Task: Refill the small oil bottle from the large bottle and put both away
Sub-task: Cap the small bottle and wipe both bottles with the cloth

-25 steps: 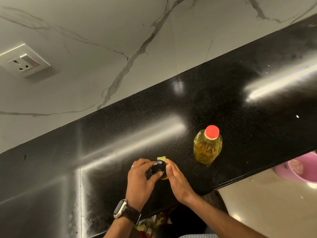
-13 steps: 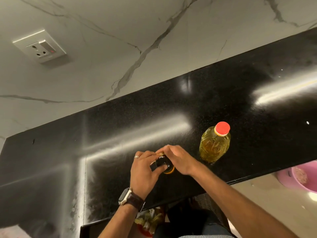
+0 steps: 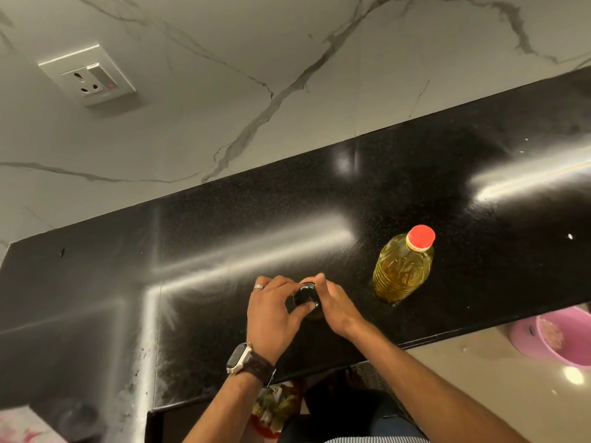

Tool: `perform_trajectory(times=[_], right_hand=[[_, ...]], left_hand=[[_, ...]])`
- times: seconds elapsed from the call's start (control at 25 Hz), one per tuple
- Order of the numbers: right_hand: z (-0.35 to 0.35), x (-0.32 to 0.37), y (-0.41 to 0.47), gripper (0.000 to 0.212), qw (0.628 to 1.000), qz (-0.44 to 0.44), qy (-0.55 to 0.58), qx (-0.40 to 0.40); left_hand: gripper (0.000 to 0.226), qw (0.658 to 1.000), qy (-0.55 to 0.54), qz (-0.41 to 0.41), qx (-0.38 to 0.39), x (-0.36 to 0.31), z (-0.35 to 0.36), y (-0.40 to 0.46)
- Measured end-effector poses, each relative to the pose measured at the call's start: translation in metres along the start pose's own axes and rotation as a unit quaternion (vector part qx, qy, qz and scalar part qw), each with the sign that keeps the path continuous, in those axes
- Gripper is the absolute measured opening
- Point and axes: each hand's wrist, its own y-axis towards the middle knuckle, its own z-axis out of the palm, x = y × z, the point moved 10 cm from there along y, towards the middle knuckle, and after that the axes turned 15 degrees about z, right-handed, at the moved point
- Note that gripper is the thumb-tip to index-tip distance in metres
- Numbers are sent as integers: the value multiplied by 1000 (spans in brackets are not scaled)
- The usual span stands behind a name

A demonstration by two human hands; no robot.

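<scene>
The small oil bottle (image 3: 306, 297) stands on the black counter (image 3: 224, 251) near its front edge; only its black cap and a sliver of yellow body show between my hands. My left hand (image 3: 271, 311), with a ring and a wristwatch, wraps around the bottle and cap from the left. From the right, my right hand (image 3: 335, 305) grips the bottle, fingers against the cap. The large oil bottle (image 3: 403, 266), clear plastic with yellow oil and a red cap, stands upright to the right of my hands, untouched.
A marble wall with a power socket (image 3: 88, 76) rises behind the counter. A pink basin (image 3: 556, 340) sits on the floor at the lower right. A jar with greenish contents (image 3: 275, 407) shows below the counter edge, by my body.
Both hands stayed on the small bottle and turned around its cap: the right hand shifted from over the top to the bottle's right side. The camera view drifted slightly. The large bottle has not moved.
</scene>
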Motion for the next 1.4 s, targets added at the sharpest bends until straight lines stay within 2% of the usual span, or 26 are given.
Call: perform_trajectory(times=[0.08, 0.12, 0.16, 0.24, 0.32, 0.44, 0.52, 0.64, 0.76, 0.84, 0.96, 1.04, 1.12, 1.24, 1.32, 1.4], right_hand=[[-2, -11, -19, 111, 996, -1, 45, -83], [2, -18, -27, 113, 992, 14, 72, -100], [8, -21, -35, 125, 989, 32, 100, -101], [25, -27, -46, 139, 982, 84, 151, -81], [37, -30, -52, 140, 964, 135, 223, -55], [45, -29, -61, 142, 920, 212, 330, -14], [47, -25, -64, 152, 887, 215, 408, 10], [41, -24, -63, 144, 839, 213, 501, 20], [39, -39, -52, 128, 817, 263, 513, 2], [43, -40, -46, 117, 809, 281, 517, 20], [44, -36, -51, 111, 823, 260, 504, 28], [46, -28, -59, 122, 845, 245, 474, 16], [51, -17, -68, 137, 898, 223, 380, 11], [50, -10, -78, 130, 961, 175, 209, -33], [42, -12, -81, 129, 982, 120, 128, -70], [29, -17, -77, 123, 989, 76, 95, -86]], left_hand=[[25, 1000, 3, 4, -2, 0, 0, 0], [24, 1000, 4, 6, -4, -1, 0, -1], [23, 1000, 2, 7, -6, -1, 0, -1], [22, 1000, -4, 8, -10, 0, 0, -2], [23, 1000, 1, 8, -10, 0, 0, -3], [27, 1000, -4, 7, -13, 1, 1, -3], [27, 1000, -7, 7, -11, 0, 0, -3], [27, 1000, -4, 3, -5, 1, 2, -2], [26, 1000, -5, 1, -5, 3, 3, -4], [26, 1000, -8, 7, -7, 4, 4, -4], [26, 1000, -7, 8, 0, 5, 5, -2], [26, 1000, -4, 14, 1, 6, 6, -1], [25, 1000, -2, 19, 4, 6, 5, -2], [31, 1000, -6, 26, 4, 6, 5, -3], [27, 1000, -7, 26, 3, 6, 5, -2], [22, 1000, -9, 30, 3, 5, 4, -1]])
